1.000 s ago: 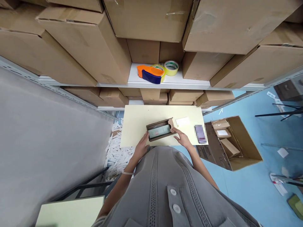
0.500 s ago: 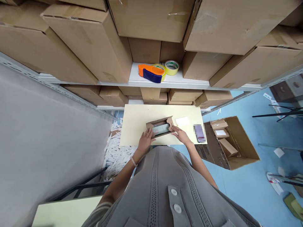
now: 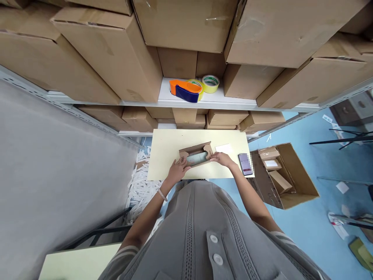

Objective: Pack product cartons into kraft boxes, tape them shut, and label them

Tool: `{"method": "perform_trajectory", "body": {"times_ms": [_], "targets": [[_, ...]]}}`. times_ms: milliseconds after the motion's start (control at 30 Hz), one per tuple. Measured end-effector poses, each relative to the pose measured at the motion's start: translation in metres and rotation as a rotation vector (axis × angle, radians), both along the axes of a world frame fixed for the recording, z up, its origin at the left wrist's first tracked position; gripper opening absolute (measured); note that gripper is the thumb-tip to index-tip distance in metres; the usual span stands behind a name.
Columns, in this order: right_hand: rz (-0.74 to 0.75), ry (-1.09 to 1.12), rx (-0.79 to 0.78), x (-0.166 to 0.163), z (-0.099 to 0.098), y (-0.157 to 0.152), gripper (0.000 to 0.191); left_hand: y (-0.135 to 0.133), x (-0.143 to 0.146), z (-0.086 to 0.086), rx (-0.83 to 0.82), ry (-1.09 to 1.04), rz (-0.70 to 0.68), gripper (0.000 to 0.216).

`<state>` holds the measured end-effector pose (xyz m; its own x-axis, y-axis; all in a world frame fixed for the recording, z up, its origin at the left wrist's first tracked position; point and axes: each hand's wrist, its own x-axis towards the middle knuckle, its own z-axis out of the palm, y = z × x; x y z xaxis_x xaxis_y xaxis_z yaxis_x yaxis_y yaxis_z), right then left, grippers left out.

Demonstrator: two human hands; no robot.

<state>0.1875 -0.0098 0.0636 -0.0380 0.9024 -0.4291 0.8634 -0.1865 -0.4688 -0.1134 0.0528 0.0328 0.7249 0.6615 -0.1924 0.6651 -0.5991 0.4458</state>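
Observation:
A small open cardboard box (image 3: 194, 149) stands on the cream table, tilted slightly up to the right. Inside it lies a pale green, long packet (image 3: 197, 158) whose kind I cannot make out. My left hand (image 3: 178, 170) grips the box's left end, fingers over the flap and thumb along the front edge. At the right end, my right hand (image 3: 222, 159) pinches the side by the notched flap. Just beyond my right hand lies a white slip of paper (image 3: 224, 148). A phone (image 3: 244, 163) rests near the table's right edge.
Shelves packed with cartons (image 3: 186, 23) rise behind the table (image 3: 164, 142). An orange and blue tape dispenser (image 3: 185, 90) and a yellow tape roll (image 3: 210, 83) sit on one shelf. A large open carton (image 3: 303, 182) stands right; shredded paper (image 3: 142, 186) covers the floor left.
My right hand has shifted its fingers lower on the box's right end, its wrist now straighter. My left hand has slid slightly down and left. The box has barely moved.

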Motion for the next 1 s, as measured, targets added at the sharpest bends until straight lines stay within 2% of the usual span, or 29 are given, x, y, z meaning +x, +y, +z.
{"method": "perform_trajectory", "body": {"times_ms": [200,333,433,533,633,700,767,900,1000], "targets": [[-0.075,-0.041,-0.14,-0.003,0.003,0.012,0.035,0.002,0.004,-0.001,0.035,-0.051,0.049,0.036],[-0.162,-0.174,-0.145,-0.016,-0.006,0.02,0.04,0.005,0.005,-0.01,0.088,-0.114,0.171,0.034],[-0.248,-0.306,-0.101,-0.031,-0.014,0.024,0.041,0.006,0.005,-0.018,0.108,-0.175,0.366,0.031],[-0.341,-0.425,-0.018,-0.046,-0.019,0.023,0.043,0.006,0.008,-0.019,0.174,-0.187,0.533,0.049],[-0.423,-0.517,0.148,-0.056,-0.02,0.019,0.056,0.008,0.014,-0.011,0.231,-0.147,0.516,0.066],[-0.391,-0.521,0.281,-0.057,-0.019,0.019,0.066,0.011,0.018,-0.005,0.239,-0.116,0.428,0.067],[-0.293,-0.49,0.367,-0.057,-0.018,0.02,0.067,0.013,0.019,-0.001,0.241,-0.097,0.343,0.065],[-0.063,-0.441,0.382,-0.056,-0.015,0.024,0.064,0.012,0.016,-0.001,0.224,-0.104,0.276,0.058],[0.051,-0.426,0.375,-0.056,-0.015,0.023,0.067,0.011,0.011,-0.006,0.197,-0.126,0.261,0.055]]}}
